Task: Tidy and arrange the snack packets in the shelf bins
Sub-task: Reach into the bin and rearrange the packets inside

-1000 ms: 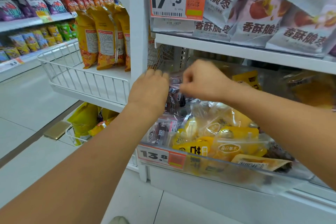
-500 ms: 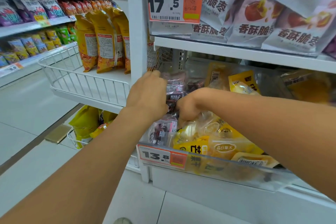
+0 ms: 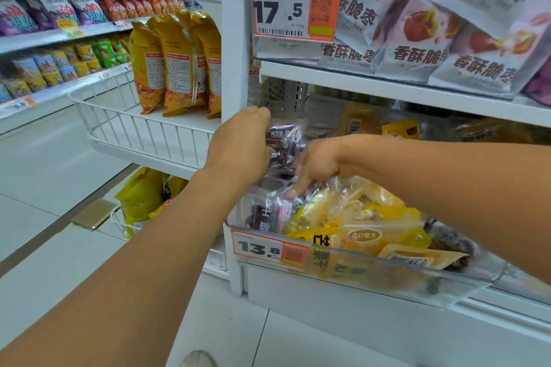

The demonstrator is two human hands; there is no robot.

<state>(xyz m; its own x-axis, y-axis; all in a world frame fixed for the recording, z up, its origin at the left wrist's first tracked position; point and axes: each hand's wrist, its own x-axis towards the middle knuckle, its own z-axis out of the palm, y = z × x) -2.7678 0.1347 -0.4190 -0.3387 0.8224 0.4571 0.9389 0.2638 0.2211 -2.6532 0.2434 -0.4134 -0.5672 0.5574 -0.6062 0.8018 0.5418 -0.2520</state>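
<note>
The right hand (image 3: 317, 162) has dropped lower into the clear plastic shelf bin (image 3: 387, 274), fingers extended onto the packets, while the left hand (image 3: 238, 146) grips upright dark transparent snack packets (image 3: 284, 143) at the bin's left end.

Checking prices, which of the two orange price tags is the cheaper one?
The lower tag on the clear bin's front, reading 13.8; the upper tag reads 17.5.

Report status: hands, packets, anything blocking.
Left hand grips the dark purple packets, upright at the bin's left end. Right hand presses clear packets down, fingers extended. Yellow packets crowd the clear bin.
</note>
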